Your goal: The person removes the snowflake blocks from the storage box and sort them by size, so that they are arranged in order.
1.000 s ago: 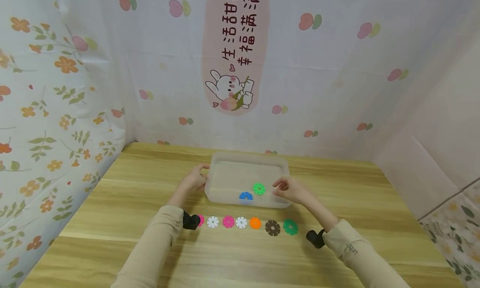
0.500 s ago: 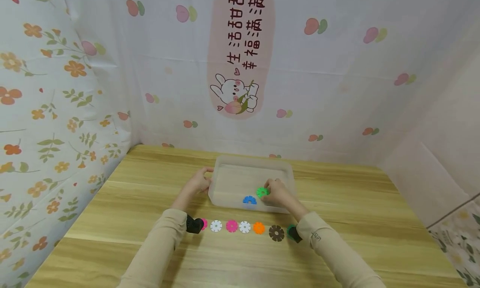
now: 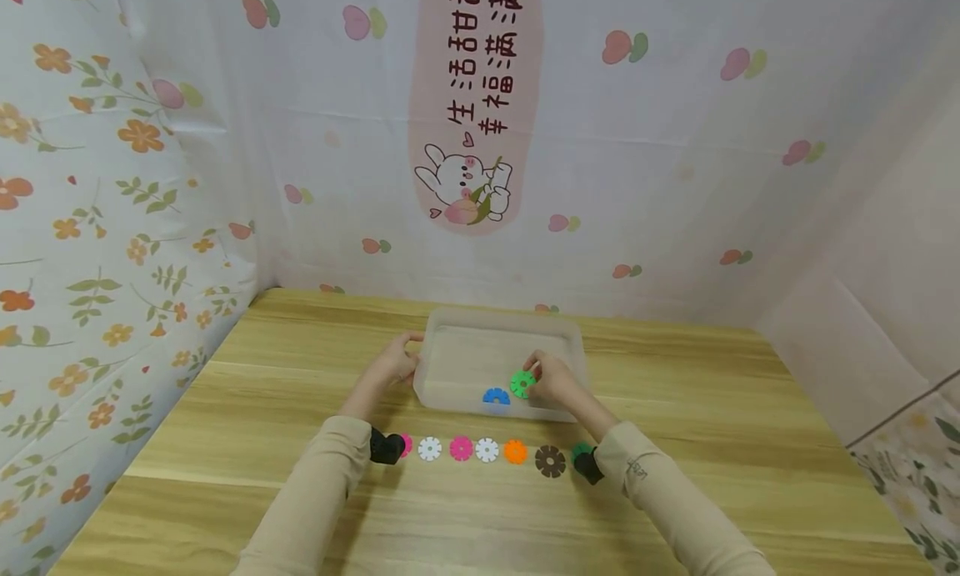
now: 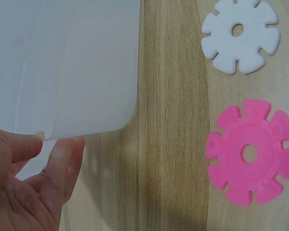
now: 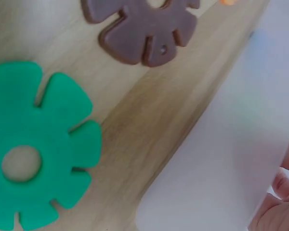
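A translucent plastic box [image 3: 498, 319] stands on the wooden table. My left hand [image 3: 395, 363] holds its left end; in the left wrist view the thumb [image 4: 21, 146] lies at the rim and the fingers press the wall from outside. Inside the box, my right hand [image 3: 557, 382] pinches a bright green notched plastic disc [image 3: 517, 386], its right edge covered by the fingertips. A blue notched disc [image 3: 495, 394] lies beside it, partly seen through the front wall. In the right wrist view the box wall [image 5: 207, 159] hides most of that hand.
In front of the box runs a row of notched discs: pink [image 3: 406, 445], white [image 3: 422, 449], pink [image 3: 454, 449], white [image 3: 479, 450], orange [image 3: 508, 452], brown [image 3: 542, 462] and dark green [image 5: 62, 144]. The wrist cameras overlap both end discs. Patterned cloth [image 3: 337, 184] hangs behind the table.
My right hand has moved left and down into the box and taken hold of the bright green disc, which is now slightly tilted. The left hand stays at the box's end.
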### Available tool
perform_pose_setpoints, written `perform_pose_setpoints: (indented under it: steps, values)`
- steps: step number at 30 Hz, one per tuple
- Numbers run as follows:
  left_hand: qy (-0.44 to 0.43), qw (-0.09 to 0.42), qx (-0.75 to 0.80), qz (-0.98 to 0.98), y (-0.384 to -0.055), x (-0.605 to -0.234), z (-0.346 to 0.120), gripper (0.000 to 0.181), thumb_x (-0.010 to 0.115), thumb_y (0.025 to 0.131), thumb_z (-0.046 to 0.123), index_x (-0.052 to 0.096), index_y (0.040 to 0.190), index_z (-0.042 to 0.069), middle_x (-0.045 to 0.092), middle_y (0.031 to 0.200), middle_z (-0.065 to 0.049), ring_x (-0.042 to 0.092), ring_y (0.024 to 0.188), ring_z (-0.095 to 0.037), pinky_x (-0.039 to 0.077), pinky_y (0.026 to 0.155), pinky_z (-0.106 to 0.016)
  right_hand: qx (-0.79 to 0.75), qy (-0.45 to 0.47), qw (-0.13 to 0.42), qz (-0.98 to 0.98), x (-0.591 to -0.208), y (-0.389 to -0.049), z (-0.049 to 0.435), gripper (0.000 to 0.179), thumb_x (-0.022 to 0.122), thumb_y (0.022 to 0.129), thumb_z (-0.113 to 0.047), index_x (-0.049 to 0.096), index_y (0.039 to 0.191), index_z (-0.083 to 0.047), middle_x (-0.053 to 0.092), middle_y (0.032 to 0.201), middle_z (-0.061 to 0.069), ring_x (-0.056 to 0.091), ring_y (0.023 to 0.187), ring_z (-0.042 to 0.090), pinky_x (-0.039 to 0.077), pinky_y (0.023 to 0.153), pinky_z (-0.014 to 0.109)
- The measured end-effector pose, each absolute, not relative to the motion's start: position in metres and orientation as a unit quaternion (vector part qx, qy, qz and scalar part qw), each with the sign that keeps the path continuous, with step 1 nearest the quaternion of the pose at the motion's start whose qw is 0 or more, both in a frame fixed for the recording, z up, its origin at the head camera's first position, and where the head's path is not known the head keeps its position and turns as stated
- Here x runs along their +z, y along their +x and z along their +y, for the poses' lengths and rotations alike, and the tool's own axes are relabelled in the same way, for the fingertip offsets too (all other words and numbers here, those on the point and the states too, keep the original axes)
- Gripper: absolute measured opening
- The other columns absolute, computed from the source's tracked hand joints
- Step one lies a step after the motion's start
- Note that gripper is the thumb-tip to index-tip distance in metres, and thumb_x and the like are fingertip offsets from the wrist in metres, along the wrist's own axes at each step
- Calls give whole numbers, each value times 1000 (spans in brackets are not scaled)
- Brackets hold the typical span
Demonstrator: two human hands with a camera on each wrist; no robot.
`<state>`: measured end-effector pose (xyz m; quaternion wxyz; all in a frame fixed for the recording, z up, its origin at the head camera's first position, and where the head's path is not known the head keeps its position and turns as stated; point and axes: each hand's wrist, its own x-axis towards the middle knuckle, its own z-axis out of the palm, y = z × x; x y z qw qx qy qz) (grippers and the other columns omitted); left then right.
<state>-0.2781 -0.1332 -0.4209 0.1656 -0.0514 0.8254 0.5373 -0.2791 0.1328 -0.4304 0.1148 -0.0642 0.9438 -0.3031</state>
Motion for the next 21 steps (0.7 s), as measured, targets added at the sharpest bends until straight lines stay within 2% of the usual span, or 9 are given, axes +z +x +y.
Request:
perform_pose_setpoints:
  steps: [3, 6, 16, 21]
  values:
    - [-49, 166, 538, 825, -279, -421, -132, 44, 40, 94, -1, 33, 137, 5, 59, 91, -19, 54, 65, -14, 46, 55, -23, -329, -71, 112, 935, -425, -277, 138, 31, 68, 69, 8, 57, 96, 0, 55, 85, 13, 52, 76, 20, 47, 66, 28]
    - [-48, 165, 538, 825, -279, -420, -132, 44, 40, 94, -2, 33, 137, 4, 59, 89, -19, 54, 65, -14, 45, 53, -21, -353, -89, 109, 925, -418, -274, 145, 30, 68, 69, 8, 59, 96, 3, 56, 83, 14, 55, 75, 20, 50, 67, 28]
    - [-42, 155, 518, 840, -278, -419, -132, 43, 42, 94, -1, 34, 136, 2, 60, 95, -25, 55, 60, -13, 45, 51, -21, -395, -92, 138, 904, -406, -265, 172, 30, 68, 75, 2, 57, 104, 5, 56, 90, 15, 54, 80, 21, 47, 66, 26]
    - [-47, 154, 526, 835, -279, -422, -131, 43, 42, 93, -3, 34, 136, 2, 59, 100, -27, 56, 66, -14, 45, 52, -20, -414, -90, 147, 894, -402, -261, 182, 33, 67, 76, 1, 56, 107, 7, 55, 92, 15, 52, 84, 21, 46, 67, 25]
